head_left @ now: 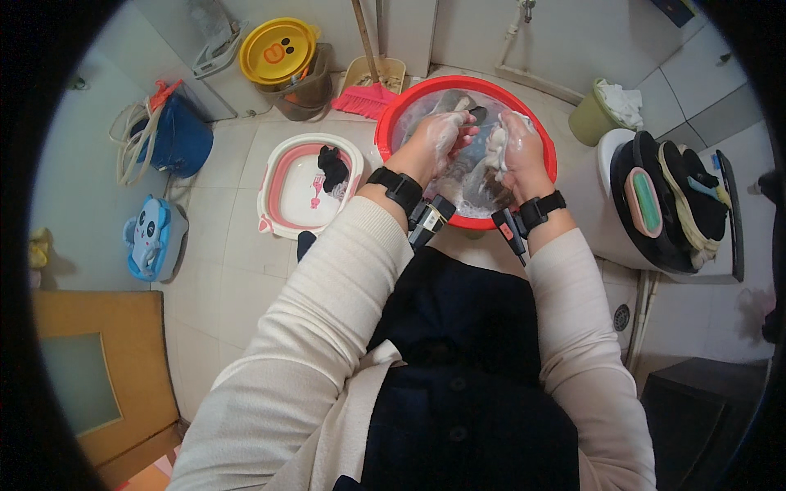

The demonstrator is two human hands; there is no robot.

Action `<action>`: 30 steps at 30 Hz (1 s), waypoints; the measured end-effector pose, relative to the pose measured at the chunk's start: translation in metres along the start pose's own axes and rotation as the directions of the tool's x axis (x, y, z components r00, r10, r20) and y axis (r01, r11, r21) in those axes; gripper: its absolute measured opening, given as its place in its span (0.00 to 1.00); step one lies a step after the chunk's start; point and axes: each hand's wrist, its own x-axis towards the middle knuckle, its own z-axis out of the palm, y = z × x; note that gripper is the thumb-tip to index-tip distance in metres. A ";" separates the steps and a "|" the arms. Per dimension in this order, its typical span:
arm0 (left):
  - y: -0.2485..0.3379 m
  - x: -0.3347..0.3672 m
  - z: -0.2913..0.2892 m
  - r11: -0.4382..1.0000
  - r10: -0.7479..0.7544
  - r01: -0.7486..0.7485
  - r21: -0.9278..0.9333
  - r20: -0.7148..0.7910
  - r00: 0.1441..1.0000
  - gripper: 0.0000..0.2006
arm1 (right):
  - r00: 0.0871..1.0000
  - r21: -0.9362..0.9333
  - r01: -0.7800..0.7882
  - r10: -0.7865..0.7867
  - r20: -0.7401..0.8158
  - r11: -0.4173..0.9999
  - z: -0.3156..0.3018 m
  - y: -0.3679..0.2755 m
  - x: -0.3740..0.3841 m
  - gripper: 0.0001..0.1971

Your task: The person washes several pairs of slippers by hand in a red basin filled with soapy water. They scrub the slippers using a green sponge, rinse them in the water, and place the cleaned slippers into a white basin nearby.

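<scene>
A round red basin [383, 131] holds cloudy, foamy water with wet grey cloth [491, 193] in it. My left hand [439, 141] is over the left part of the basin, its fingers curled inward and soapy. Close by its fingertips, at the far side, shows a dark grey piece of cloth [451, 101]. Over the right part is my right hand [517, 149], facing the left one with a gap between them. White foam coats its bent fingers. What either hand grips, if anything, is hidden by the fingers and suds.
Left of the basin stands a pink-and-white folding tub [270, 211] with a black cloth [332, 168] inside. A pink broom [367, 100] leans behind it. A blue bucket [182, 137] stands farther left. At right is a toilet [602, 204] with items stacked on it.
</scene>
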 end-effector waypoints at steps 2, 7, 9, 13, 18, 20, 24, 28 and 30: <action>-0.001 0.002 -0.001 1.000 -0.011 0.011 0.007 0.004 1.000 0.07 | 0.999 0.043 0.046 -0.045 -0.013 0.998 0.001 0.002 0.002 0.09; -0.005 0.006 -0.003 0.997 -0.051 0.050 0.060 0.016 0.999 0.10 | 0.999 0.010 -0.022 0.022 0.041 1.000 -0.011 -0.001 0.010 0.09; -0.008 0.007 -0.004 0.994 -0.091 0.089 0.068 0.022 0.996 0.12 | 0.992 -0.044 -0.010 0.015 0.125 0.999 -0.021 0.000 0.013 0.09; -0.011 0.003 0.000 0.982 -0.159 0.162 0.098 -0.044 0.986 0.16 | 0.973 -0.197 0.111 -0.066 0.223 0.974 -0.043 0.008 0.021 0.09; -0.019 -0.001 0.009 0.955 -0.192 0.216 0.206 -0.130 0.973 0.20 | 0.927 -0.827 0.359 -0.270 0.261 0.433 -0.074 0.002 0.030 0.15; -0.026 -0.002 0.006 0.847 -0.173 0.183 0.500 -0.068 0.983 0.21 | 0.937 -0.874 0.293 -0.301 0.180 0.389 -0.088 -0.008 0.031 0.17; -0.049 0.002 -0.003 0.779 -0.127 -0.105 0.618 0.320 0.939 0.20 | 0.887 -0.929 0.195 -0.462 0.029 0.315 -0.106 -0.022 0.029 0.20; -0.068 0.012 0.003 0.722 -0.240 0.107 0.684 0.102 0.965 0.18 | 0.849 -0.916 0.213 -0.529 0.001 0.340 -0.112 -0.026 0.024 0.18; -0.072 0.013 0.006 0.723 -0.271 0.173 0.668 0.044 0.962 0.20 | 0.859 -0.912 0.215 -0.511 0.006 0.350 -0.112 -0.027 0.022 0.19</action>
